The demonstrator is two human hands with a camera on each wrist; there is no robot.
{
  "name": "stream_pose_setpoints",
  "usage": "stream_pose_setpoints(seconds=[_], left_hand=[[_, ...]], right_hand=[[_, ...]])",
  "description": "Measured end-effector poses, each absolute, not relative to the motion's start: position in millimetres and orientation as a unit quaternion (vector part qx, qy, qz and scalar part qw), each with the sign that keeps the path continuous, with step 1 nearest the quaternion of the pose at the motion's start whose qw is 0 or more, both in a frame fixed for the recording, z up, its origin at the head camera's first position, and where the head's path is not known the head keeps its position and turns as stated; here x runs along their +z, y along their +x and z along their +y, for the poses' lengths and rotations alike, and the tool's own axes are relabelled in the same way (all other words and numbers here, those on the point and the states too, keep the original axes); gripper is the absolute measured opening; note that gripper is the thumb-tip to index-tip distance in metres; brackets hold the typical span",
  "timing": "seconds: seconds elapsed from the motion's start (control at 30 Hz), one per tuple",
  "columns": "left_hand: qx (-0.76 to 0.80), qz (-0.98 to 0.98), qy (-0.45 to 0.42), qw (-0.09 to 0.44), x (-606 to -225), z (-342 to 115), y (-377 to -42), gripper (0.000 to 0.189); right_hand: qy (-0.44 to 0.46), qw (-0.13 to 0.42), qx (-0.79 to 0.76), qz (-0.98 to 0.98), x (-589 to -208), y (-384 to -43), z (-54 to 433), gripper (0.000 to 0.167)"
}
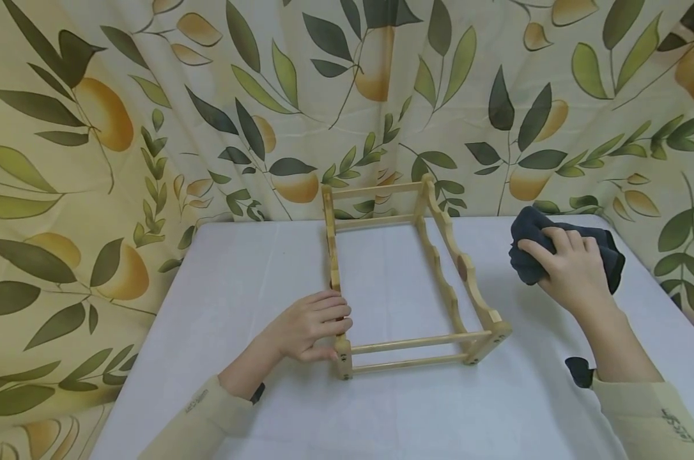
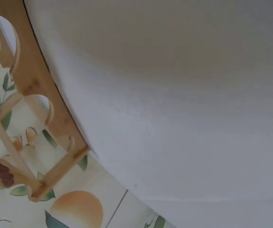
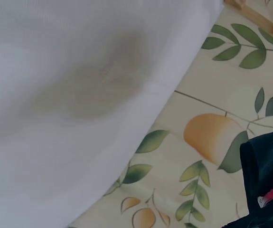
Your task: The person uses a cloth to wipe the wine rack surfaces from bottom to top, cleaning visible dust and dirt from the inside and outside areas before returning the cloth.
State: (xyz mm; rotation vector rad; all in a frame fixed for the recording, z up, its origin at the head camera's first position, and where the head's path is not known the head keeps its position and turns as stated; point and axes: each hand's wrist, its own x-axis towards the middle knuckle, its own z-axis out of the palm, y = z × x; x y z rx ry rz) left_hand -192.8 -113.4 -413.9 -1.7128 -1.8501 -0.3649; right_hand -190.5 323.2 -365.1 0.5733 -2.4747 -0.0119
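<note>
A light wooden rack [image 1: 430, 343] with wavy, scalloped side rails stands on the white table. My left hand [image 1: 312, 324] grips its left side near the front corner, fingers over the rail. The rack's scalloped wood [image 2: 62, 118] also shows along the left of the left wrist view, where the hand is out of sight. At the right, my right hand [image 1: 577, 271] holds a bunched dark navy cloth [image 1: 528, 239] from above, apart from the rack. In the right wrist view, the dark cloth [image 3: 262, 161] shows a red strip and a small pale end piece; its exact kind is unclear.
A white-covered table [image 1: 255, 268] lies under everything. Behind it and at its sides hangs a curtain [image 1: 209, 128] printed with leaves and orange fruit, close to the rack's far end. A small black object [image 1: 579, 372] sits at the right cuff.
</note>
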Motion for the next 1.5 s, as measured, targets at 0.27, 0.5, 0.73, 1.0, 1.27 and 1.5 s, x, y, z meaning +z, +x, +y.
stream_pose_setpoints(seconds=[0.27,0.5,0.73,1.0,1.27,1.5], left_hand=[[-0.131,-0.692,-0.642,0.303,-420,-107,-196,0.07],[-0.133,-0.68,-0.638,0.336,-425,-99,-192,0.069],[-0.137,-0.68,-0.625,0.359,-425,-87,-184,0.065],[-0.122,-0.693,-0.602,0.378,-422,-68,-175,0.06],[-0.099,-0.706,-0.574,0.403,-423,-50,-168,0.058],[-0.09,-0.71,-0.556,0.423,-425,-38,-165,0.056]], right_hand=[[0.205,0.309,0.009,-0.929,-367,-188,325,0.064],[0.178,0.304,0.018,-0.936,-366,-185,327,0.064],[0.166,0.3,0.023,-0.939,-367,-184,329,0.064],[0.151,0.289,0.034,-0.945,-367,-182,329,0.063],[0.157,0.306,0.046,-0.938,-369,-182,330,0.061],[0.131,0.28,0.047,-0.95,-368,-182,328,0.061]])
